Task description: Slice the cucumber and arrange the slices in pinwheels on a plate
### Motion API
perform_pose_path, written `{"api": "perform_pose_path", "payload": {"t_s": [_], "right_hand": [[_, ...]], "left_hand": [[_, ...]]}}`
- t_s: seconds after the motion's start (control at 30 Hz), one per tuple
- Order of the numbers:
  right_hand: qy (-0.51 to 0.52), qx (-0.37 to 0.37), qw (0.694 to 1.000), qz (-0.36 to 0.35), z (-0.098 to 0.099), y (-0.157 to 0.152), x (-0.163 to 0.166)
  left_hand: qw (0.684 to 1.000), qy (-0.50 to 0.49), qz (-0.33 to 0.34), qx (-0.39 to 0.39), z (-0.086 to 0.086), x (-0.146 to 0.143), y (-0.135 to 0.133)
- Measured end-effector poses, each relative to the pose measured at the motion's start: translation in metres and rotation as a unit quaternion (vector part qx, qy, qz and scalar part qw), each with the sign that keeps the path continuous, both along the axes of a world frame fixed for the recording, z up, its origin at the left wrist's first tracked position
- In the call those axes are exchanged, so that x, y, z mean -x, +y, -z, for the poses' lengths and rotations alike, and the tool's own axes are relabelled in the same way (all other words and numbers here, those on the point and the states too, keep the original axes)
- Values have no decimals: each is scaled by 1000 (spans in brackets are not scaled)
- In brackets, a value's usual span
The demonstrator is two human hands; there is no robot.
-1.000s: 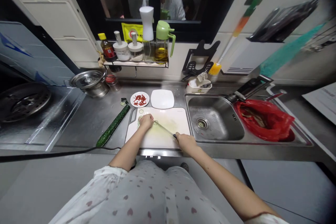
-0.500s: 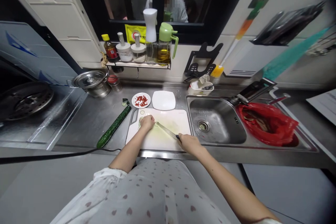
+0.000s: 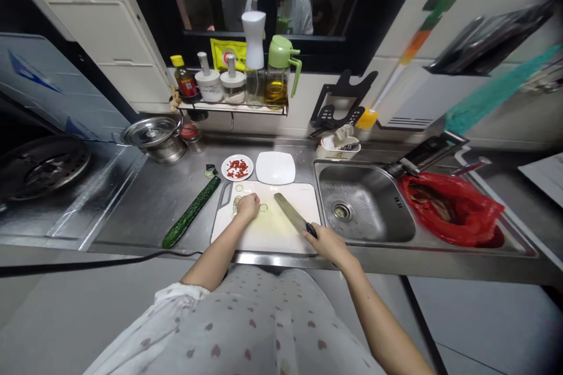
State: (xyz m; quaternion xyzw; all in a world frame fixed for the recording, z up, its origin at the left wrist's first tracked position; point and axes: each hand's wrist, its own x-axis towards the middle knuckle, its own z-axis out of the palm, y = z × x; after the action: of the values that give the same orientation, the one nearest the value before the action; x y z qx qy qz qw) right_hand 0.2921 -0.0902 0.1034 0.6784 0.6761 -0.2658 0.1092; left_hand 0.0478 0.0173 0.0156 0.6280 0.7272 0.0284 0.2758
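Note:
My right hand (image 3: 326, 243) is wrapped round the black handle of a knife (image 3: 291, 211), its blade angled up and left above the white cutting board (image 3: 259, 240). On the board's left half my left hand (image 3: 248, 206) is closed, fingers curled down; whatever they hold is hidden. Just right of its fingers lies a thin cucumber slice (image 3: 263, 208), apart from the blade. More slices show along the hand's left side, partly covered, and another slice (image 3: 238, 188) lies near the board's top edge. A long, dark green cucumber (image 3: 191, 214) rests on the counter left of the board.
Behind the board stand a plate of chopped red pieces (image 3: 237, 168) and a bare white plate (image 3: 275, 167). Cucumber ends (image 3: 211, 171) lie nearby. The sink (image 3: 365, 202) and a red bag (image 3: 453, 211) are at right, a lidded pot (image 3: 158, 139) at left.
The knife has moved right, away from my left hand, and its blade now shows broadside. The slice beside the left hand is now uncovered. My left hand stays almost where it was.

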Motion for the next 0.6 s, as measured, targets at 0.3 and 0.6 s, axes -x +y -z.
{"api": "perform_pose_path", "payload": {"t_s": [0.3, 0.6], "right_hand": [[6, 7, 999, 41, 27, -9, 6], [9, 16, 999, 43, 33, -8, 5]], "left_hand": [[998, 23, 36, -42, 0, -12, -16], [995, -67, -32, -59, -4, -11, -32]]}}
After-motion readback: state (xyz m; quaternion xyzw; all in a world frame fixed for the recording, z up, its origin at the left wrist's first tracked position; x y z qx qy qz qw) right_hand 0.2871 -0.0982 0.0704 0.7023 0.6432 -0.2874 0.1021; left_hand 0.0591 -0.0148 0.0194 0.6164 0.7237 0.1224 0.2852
